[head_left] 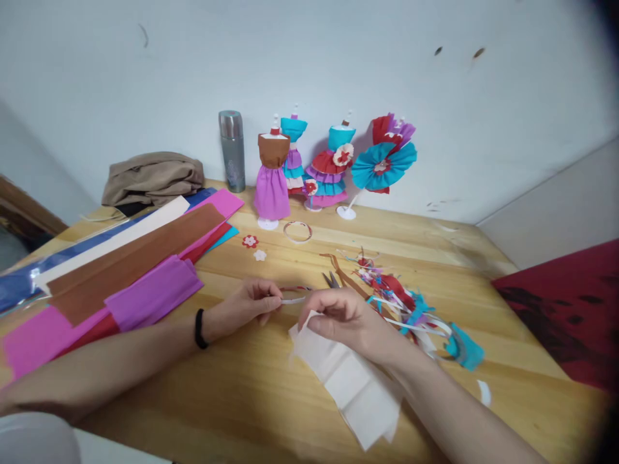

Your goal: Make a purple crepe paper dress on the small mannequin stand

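My left hand [257,301], with a black band at its wrist, pinches a thin white-and-red ring [294,300], which looks like a narrow roll of tape. The ring spans the gap towards my right hand [342,319]. That hand is closed, thumb against fingers, on the upper corner of a strip of creased off-white crepe paper [353,393]. The strip hangs down to the right, over the table. Partly hidden behind my right hand, dark scissor blades [331,280] stick out.
Paper scraps [391,290] lie heaped at right. Folded crepe paper sheets [140,267] cover the left side. Small dress forms [272,187] and a thermos [232,154] stand along the wall. Paper flowers [250,241] and another thin ring [298,240] lie in front of them.
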The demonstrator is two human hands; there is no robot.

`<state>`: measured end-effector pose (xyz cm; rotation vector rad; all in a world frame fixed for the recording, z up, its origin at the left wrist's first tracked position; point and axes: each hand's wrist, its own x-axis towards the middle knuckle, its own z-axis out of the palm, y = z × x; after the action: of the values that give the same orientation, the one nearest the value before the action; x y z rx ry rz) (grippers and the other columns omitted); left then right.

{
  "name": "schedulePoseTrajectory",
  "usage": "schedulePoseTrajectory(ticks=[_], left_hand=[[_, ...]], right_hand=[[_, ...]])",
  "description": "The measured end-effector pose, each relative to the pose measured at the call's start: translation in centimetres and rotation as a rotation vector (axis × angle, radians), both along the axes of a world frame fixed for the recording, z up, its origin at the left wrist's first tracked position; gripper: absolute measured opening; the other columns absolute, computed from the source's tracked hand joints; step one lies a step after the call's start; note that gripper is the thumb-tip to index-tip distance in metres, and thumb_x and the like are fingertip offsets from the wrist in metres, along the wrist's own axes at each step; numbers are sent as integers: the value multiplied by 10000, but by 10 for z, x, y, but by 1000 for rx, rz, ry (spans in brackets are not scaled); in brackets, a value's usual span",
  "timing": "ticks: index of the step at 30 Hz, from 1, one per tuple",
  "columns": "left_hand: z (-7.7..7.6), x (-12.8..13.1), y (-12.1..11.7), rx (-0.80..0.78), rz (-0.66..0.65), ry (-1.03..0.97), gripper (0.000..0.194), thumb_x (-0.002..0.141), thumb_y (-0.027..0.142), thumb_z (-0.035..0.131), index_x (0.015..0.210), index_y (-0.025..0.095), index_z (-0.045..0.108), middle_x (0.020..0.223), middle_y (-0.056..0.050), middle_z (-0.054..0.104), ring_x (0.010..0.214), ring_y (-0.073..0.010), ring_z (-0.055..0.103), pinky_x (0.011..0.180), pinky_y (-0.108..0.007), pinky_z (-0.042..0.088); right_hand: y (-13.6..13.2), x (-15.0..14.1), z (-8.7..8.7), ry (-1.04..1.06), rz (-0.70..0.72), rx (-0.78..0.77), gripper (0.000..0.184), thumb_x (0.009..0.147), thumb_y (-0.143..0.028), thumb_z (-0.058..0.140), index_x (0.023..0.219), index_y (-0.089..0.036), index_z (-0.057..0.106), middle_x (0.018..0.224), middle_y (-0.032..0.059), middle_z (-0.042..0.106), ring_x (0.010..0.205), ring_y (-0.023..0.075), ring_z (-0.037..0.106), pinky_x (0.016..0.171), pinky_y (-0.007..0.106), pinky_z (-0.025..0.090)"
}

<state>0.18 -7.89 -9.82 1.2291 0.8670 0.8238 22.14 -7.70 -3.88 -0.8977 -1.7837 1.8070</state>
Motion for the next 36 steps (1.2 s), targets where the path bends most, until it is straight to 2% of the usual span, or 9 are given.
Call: schedulePoseTrajectory(ticks=[4, 9, 13, 18, 20, 22, 26, 31, 36], left_hand=[[-4, 2, 2, -9, 29, -14, 434, 766, 551, 721, 722, 141, 587, 478, 59, 496, 411, -54, 420, 450, -192, 283], [-4, 4, 3, 15, 18, -17, 416, 759, 520, 725, 684, 139, 578, 456, 60, 492, 374, -51, 419, 415, -185, 256], [-7, 3, 2, 0, 24, 9, 424, 708, 531, 753, 722, 131, 613, 489, 61, 523, 362, -50, 441, 388, -176, 251], [-9, 3, 1, 43, 7, 66, 413, 739, 527, 722, 718, 130, 611, 450, 65, 503, 370, -52, 447, 406, -165, 283], [-10, 3, 0, 68, 7, 73, 395, 751, 507, 713, 710, 130, 604, 441, 60, 504, 368, -54, 443, 405, -166, 284], [-11, 4, 0, 100, 11, 77, 355, 773, 466, 697, 705, 131, 601, 431, 59, 501, 367, -55, 439, 409, -166, 293], [-13, 6, -1, 136, 17, 78, 254, 778, 368, 687, 712, 133, 616, 490, 52, 543, 387, -59, 464, 408, -170, 332], [-11, 6, -2, 173, -1, 129, 211, 787, 320, 676, 707, 131, 627, 447, 65, 505, 386, -58, 459, 417, -163, 327], [-8, 4, -1, 183, -61, 141, 235, 793, 343, 682, 715, 128, 625, 449, 50, 525, 390, -61, 470, 423, -164, 359]], right_hand=[[-6, -6, -5, -65, 108, -74, 484, 731, -618, 727, 742, -145, 627, 669, 5, 559, 597, 95, 466, 550, 224, 363], [-11, -14, -20, -117, 91, -136, 496, 735, -637, 703, 733, -154, 589, 592, -38, 480, 509, 71, 384, 479, 211, 280], [-11, -21, -30, -120, 36, 70, 392, 814, -523, 648, 678, -166, 559, 583, -41, 447, 533, 82, 376, 508, 221, 300], [-14, -25, -31, -233, -51, 475, 229, 891, -305, 522, 759, -174, 656, 641, -3, 592, 569, 112, 460, 561, 243, 354], [-15, -25, -31, -280, -102, 578, 203, 885, -276, 520, 822, -182, 688, 625, -6, 616, 512, 111, 451, 530, 248, 347], [-14, -25, -31, -283, -175, 654, 196, 874, -263, 534, 929, -190, 708, 718, 20, 693, 550, 133, 539, 566, 262, 408], [-10, -24, -34, -296, -232, 701, 234, 860, -234, 541, 1003, -200, 723, 1023, 88, 764, 833, 208, 702, 746, 312, 506], [-3, -24, -41, -500, -213, 730, 207, 843, -223, 535, 839, -185, 739, 727, 51, 739, 559, 163, 601, 590, 283, 433], [1, -23, -45, -489, -236, 722, 158, 816, -247, 582, 738, -166, 693, 594, 7, 632, 532, 124, 505, 550, 246, 364]])
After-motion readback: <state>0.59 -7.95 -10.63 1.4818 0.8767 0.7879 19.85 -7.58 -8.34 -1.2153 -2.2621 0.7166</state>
